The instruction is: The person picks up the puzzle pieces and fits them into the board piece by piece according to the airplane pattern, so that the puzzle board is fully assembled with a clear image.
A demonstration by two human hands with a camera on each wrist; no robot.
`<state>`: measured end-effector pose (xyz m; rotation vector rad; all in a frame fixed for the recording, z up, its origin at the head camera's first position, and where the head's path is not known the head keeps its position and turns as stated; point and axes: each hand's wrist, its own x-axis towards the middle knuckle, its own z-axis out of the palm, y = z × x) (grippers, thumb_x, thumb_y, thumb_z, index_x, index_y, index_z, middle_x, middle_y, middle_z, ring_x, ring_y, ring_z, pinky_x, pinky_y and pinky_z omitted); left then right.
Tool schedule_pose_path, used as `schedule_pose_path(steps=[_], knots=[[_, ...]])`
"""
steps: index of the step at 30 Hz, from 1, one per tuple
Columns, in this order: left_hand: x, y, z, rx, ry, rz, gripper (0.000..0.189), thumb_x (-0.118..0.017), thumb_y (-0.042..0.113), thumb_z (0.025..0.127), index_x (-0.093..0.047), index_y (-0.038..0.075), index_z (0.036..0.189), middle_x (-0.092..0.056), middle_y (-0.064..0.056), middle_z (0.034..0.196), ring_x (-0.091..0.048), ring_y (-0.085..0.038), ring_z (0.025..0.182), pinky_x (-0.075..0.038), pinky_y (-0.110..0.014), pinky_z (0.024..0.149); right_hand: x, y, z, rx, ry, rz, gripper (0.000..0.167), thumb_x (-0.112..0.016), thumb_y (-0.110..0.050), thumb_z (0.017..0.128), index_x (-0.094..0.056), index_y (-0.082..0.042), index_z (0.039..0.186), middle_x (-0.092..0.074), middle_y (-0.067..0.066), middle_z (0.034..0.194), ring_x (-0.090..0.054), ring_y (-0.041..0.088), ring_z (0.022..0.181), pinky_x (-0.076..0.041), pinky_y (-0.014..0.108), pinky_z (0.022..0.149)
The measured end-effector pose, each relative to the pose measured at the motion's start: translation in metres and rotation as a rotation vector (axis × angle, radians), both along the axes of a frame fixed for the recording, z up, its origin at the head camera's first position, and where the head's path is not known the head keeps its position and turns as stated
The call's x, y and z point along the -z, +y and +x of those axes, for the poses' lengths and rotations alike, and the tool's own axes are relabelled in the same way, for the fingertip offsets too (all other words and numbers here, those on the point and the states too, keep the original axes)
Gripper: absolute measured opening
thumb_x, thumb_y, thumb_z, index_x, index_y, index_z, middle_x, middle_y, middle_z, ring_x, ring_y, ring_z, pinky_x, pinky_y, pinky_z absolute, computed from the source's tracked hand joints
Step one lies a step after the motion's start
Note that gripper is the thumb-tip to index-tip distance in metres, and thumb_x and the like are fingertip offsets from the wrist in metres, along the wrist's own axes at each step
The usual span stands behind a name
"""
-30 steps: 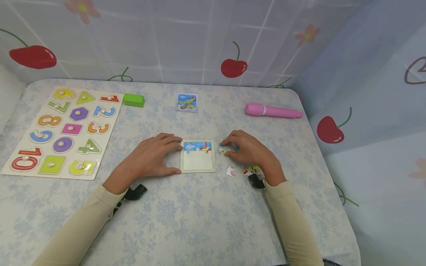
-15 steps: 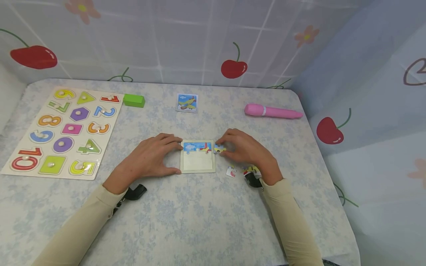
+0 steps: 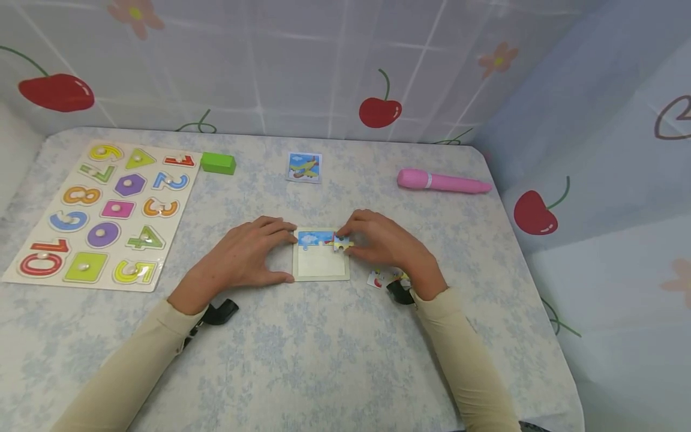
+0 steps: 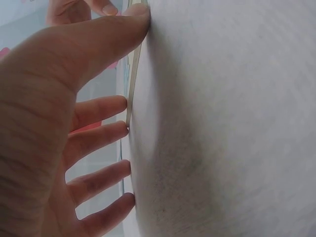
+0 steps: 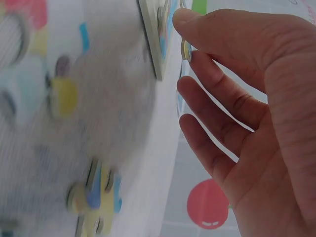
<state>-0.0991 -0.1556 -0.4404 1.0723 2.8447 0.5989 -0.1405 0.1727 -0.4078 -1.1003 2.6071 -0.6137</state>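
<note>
A small square puzzle tray [image 3: 321, 278] lies on the table, with blue-sky jigsaw pieces [image 3: 315, 237] along its top row. My left hand [image 3: 237, 258] rests at its left side; in the left wrist view the thumb [image 4: 133, 24] and two fingertips touch the tray's edge, the other fingers spread straight. Between thumb and fingers, my right hand [image 3: 385, 243] pinches a yellow-and-blue jigsaw piece [image 3: 341, 245] over the tray's upper right, overlapping the red part of the picture. Seen from the right wrist, this piece [image 5: 185, 51] is edge-on above the tray rim [image 5: 150, 39].
Loose jigsaw pieces [image 3: 375, 279] lie beside the right wrist, partly hidden by its camera. Farther back are an airplane picture card [image 3: 304, 167], a green block [image 3: 218, 163] and a pink pen-shaped thing [image 3: 444, 181]. A number-and-shape peg board [image 3: 131, 221] occupies the left.
My right hand has moved left with the jigsaw piece, from beside the tray to over its upper right corner. The left hand has stayed at the tray's left edge.
</note>
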Motion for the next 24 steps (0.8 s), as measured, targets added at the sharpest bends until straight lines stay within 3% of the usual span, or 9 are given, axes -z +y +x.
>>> schedule_pose_path(steps=[14, 24], knots=[[0.0, 0.001, 0.0, 0.001, -0.003, -0.012, 0.076, -0.089, 0.063, 0.081, -0.071, 0.016, 0.137, -0.059, -0.004, 0.155, -0.051, -0.031, 0.145, -0.053, -0.056, 0.104, 0.001, -0.021, -0.001, -0.058, 0.011, -0.005, 0.031, -0.085, -0.016, 0.095, -0.08, -0.012, 0.126, -0.069, 0.002, 0.12, -0.065, 0.019, 0.111, -0.055, 0.036, 0.1], [0.001, 0.0, 0.0, 0.008, 0.012, 0.007, 0.074, -0.089, 0.062, 0.082, -0.071, 0.016, 0.137, -0.059, -0.004, 0.154, -0.052, -0.031, 0.144, -0.054, -0.055, 0.103, 0.007, -0.037, 0.006, -0.103, 0.042, -0.004, 0.033, -0.085, -0.019, 0.096, -0.079, -0.011, 0.127, -0.07, 0.003, 0.121, -0.067, 0.017, 0.106, -0.055, 0.033, 0.095]])
